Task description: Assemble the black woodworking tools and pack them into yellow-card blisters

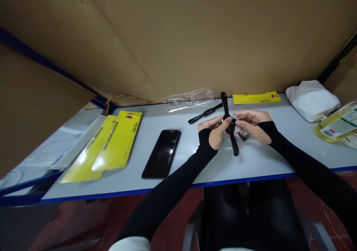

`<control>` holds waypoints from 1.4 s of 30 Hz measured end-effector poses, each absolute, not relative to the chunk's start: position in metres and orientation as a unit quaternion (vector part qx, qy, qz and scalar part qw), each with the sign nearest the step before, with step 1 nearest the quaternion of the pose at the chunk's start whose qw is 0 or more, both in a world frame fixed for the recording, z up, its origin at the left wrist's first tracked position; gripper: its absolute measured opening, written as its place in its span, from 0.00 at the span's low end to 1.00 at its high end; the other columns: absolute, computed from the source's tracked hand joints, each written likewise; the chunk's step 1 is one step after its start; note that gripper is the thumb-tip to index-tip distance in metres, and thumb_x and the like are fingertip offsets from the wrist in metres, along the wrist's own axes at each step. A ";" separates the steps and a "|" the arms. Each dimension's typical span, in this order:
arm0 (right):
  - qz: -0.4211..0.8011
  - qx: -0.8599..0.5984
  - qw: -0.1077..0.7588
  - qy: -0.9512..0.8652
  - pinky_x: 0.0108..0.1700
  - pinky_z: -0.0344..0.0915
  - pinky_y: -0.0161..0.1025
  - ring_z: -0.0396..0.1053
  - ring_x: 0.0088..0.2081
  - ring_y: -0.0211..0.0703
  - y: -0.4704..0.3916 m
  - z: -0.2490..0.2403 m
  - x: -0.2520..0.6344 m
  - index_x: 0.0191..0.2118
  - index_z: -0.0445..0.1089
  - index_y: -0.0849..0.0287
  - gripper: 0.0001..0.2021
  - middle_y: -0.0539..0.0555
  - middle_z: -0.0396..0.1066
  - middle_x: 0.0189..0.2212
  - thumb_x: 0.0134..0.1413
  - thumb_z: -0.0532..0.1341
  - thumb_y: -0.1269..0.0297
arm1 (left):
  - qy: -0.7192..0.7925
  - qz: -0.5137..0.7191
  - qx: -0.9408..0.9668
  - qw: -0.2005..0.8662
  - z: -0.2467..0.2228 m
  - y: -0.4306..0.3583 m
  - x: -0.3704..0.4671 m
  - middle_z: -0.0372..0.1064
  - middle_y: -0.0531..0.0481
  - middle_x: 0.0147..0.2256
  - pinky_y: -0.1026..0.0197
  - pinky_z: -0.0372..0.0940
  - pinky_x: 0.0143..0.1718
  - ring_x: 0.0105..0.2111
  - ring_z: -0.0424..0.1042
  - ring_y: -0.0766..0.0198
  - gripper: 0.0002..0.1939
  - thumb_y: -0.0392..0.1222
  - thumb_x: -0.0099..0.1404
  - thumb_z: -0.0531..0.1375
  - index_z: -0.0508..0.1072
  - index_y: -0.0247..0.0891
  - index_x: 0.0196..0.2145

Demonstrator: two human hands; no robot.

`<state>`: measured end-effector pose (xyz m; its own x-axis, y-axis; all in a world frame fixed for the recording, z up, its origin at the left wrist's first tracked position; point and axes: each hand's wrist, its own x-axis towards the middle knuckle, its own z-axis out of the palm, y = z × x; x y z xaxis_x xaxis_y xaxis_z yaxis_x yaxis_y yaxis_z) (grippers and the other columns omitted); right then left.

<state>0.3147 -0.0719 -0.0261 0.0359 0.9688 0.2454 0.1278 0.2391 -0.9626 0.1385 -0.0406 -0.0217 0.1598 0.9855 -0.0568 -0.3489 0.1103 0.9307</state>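
Note:
Above the table, my left hand point(216, 129) is closed around the middle of a black spokeshave point(224, 101), its thumb lying on the tool's body. The tool's two handles point away from me and toward me. My right hand point(253, 124) is closed beside the tool's middle, thumb and fingertips drawn together against it; what they pinch is too small to name. Under those fingers shows a small dark, shiny piece point(243, 135), partly hidden. Behind my left hand, another black spokeshave point(205, 114) lies on the table.
Left of my hands are a black phone point(161, 153) and two overlapping yellow cards point(118, 139). At the back lie a clear plastic blister point(191, 99) and a yellow card point(257, 97). A white bundle point(311, 99) and a bottle of yellow liquid point(338, 122) are at right.

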 end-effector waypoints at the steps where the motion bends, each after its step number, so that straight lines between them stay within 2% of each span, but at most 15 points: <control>1: 0.356 -0.499 0.534 -0.583 0.31 0.72 0.39 0.73 0.29 0.39 -0.072 -0.026 0.317 0.49 0.80 0.60 0.22 0.55 0.79 0.33 0.57 0.72 0.48 | 0.385 0.526 0.414 0.635 -0.021 -0.039 0.138 0.78 0.49 0.27 0.55 0.81 0.28 0.25 0.76 0.62 0.24 0.48 0.43 0.81 0.86 0.32 0.35; 3: 0.265 -0.534 0.511 -0.619 0.29 0.67 0.37 0.70 0.28 0.38 -0.072 -0.024 0.324 0.45 0.81 0.60 0.18 0.54 0.78 0.32 0.62 0.68 0.49 | 0.387 0.534 0.414 0.628 -0.020 -0.037 0.137 0.77 0.49 0.26 0.54 0.81 0.26 0.25 0.77 0.61 0.24 0.49 0.42 0.81 0.85 0.32 0.35; 6: 0.173 -0.517 0.415 -0.729 0.31 0.62 0.37 0.67 0.30 0.39 -0.074 -0.023 0.334 0.41 0.81 0.57 0.11 0.53 0.77 0.31 0.63 0.67 0.54 | 0.386 0.552 0.419 0.609 -0.019 -0.033 0.136 0.77 0.49 0.25 0.53 0.81 0.25 0.25 0.78 0.58 0.24 0.50 0.42 0.81 0.84 0.32 0.34; 10: 0.145 -0.420 0.258 -0.858 0.45 0.66 0.43 0.68 0.40 0.47 -0.072 -0.029 0.339 0.46 0.82 0.54 0.10 0.56 0.78 0.35 0.61 0.69 0.59 | 0.398 0.589 0.415 0.568 -0.022 -0.025 0.135 0.76 0.49 0.25 0.54 0.80 0.24 0.26 0.79 0.58 0.24 0.50 0.43 0.80 0.82 0.33 0.33; 12: 0.133 -0.407 0.207 -0.880 0.47 0.64 0.44 0.67 0.42 0.50 -0.069 -0.036 0.338 0.49 0.83 0.55 0.11 0.58 0.78 0.37 0.62 0.69 0.61 | 0.408 0.594 0.414 0.556 -0.025 -0.020 0.134 0.75 0.50 0.25 0.54 0.79 0.24 0.25 0.78 0.59 0.25 0.50 0.42 0.80 0.81 0.33 0.33; 15: 0.118 -0.414 0.167 -0.887 0.45 0.63 0.44 0.64 0.44 0.52 -0.064 -0.049 0.334 0.49 0.84 0.56 0.11 0.61 0.78 0.38 0.64 0.68 0.64 | 0.416 0.585 0.417 0.557 -0.030 -0.016 0.133 0.75 0.50 0.25 0.54 0.79 0.24 0.23 0.76 0.62 0.26 0.50 0.41 0.80 0.81 0.32 0.33; 18: 0.118 -0.405 0.155 -0.893 0.44 0.62 0.43 0.63 0.45 0.52 -0.060 -0.059 0.330 0.45 0.84 0.57 0.08 0.60 0.78 0.36 0.64 0.66 0.68 | 0.414 0.574 0.418 0.569 -0.033 -0.014 0.132 0.76 0.49 0.25 0.55 0.79 0.23 0.23 0.76 0.62 0.26 0.50 0.41 0.80 0.80 0.32 0.34; 22: 0.118 -0.409 0.174 -0.888 0.43 0.64 0.42 0.65 0.42 0.49 -0.061 -0.058 0.331 0.38 0.81 0.59 0.07 0.58 0.77 0.32 0.63 0.64 0.73 | 0.409 0.552 0.423 0.591 -0.032 -0.014 0.130 0.77 0.48 0.25 0.56 0.78 0.22 0.23 0.77 0.61 0.27 0.50 0.39 0.81 0.80 0.32 0.33; 25: 0.164 -0.442 0.276 -0.838 0.39 0.67 0.40 0.68 0.35 0.43 -0.069 -0.042 0.332 0.38 0.78 0.59 0.04 0.55 0.77 0.32 0.60 0.65 0.73 | 0.411 0.547 0.421 0.595 -0.029 -0.017 0.131 0.78 0.48 0.26 0.56 0.78 0.22 0.24 0.78 0.59 0.27 0.50 0.39 0.81 0.79 0.32 0.33; 27: 0.247 -0.459 0.371 -0.768 0.36 0.69 0.38 0.69 0.30 0.39 -0.076 -0.027 0.330 0.40 0.77 0.58 0.03 0.54 0.78 0.33 0.61 0.67 0.67 | 0.410 0.547 0.422 0.596 -0.028 -0.021 0.133 0.78 0.47 0.27 0.56 0.78 0.22 0.24 0.79 0.58 0.27 0.50 0.39 0.81 0.80 0.32 0.33; 29: 0.345 -0.463 0.442 -0.686 0.33 0.70 0.37 0.70 0.28 0.38 -0.083 -0.015 0.324 0.41 0.74 0.58 0.08 0.53 0.79 0.34 0.62 0.69 0.60 | 0.406 0.547 0.423 0.598 -0.027 -0.026 0.136 0.78 0.47 0.27 0.56 0.78 0.21 0.24 0.79 0.58 0.26 0.49 0.39 0.81 0.80 0.31 0.32; 31: 0.412 -0.460 0.477 -0.626 0.30 0.70 0.36 0.71 0.26 0.37 -0.086 -0.011 0.316 0.40 0.72 0.58 0.13 0.54 0.81 0.34 0.60 0.71 0.54 | 0.401 0.544 0.422 0.604 -0.026 -0.031 0.138 0.77 0.48 0.25 0.57 0.77 0.20 0.22 0.78 0.58 0.26 0.46 0.38 0.82 0.80 0.31 0.31; 33: 0.429 -0.461 0.491 -0.601 0.27 0.68 0.36 0.68 0.23 0.35 -0.085 -0.014 0.310 0.40 0.73 0.59 0.17 0.54 0.80 0.34 0.59 0.72 0.50 | 0.397 0.535 0.424 0.613 -0.025 -0.035 0.139 0.77 0.49 0.25 0.57 0.77 0.19 0.21 0.78 0.58 0.25 0.44 0.37 0.82 0.80 0.31 0.31; 37: 0.335 -0.480 0.512 -0.629 0.30 0.67 0.36 0.66 0.25 0.35 -0.080 -0.026 0.308 0.39 0.77 0.59 0.17 0.51 0.77 0.30 0.61 0.71 0.48 | 0.391 0.526 0.426 0.624 -0.026 -0.036 0.139 0.77 0.49 0.25 0.59 0.75 0.18 0.21 0.77 0.58 0.23 0.43 0.39 0.81 0.81 0.31 0.31; 42: 0.082 -0.457 0.487 -0.740 0.36 0.67 0.39 0.68 0.29 0.40 -0.079 -0.030 0.307 0.35 0.77 0.56 0.12 0.52 0.76 0.28 0.70 0.63 0.57 | 0.397 0.517 0.423 0.629 -0.025 -0.035 0.139 0.78 0.47 0.25 0.58 0.76 0.20 0.22 0.77 0.60 0.23 0.45 0.38 0.81 0.82 0.31 0.31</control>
<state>0.3069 -0.0792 -0.0303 -0.1079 0.7563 0.6453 0.5965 0.5685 -0.5666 0.1391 -0.0347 -0.0248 0.1505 0.9867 -0.0618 -0.3146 0.1071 0.9432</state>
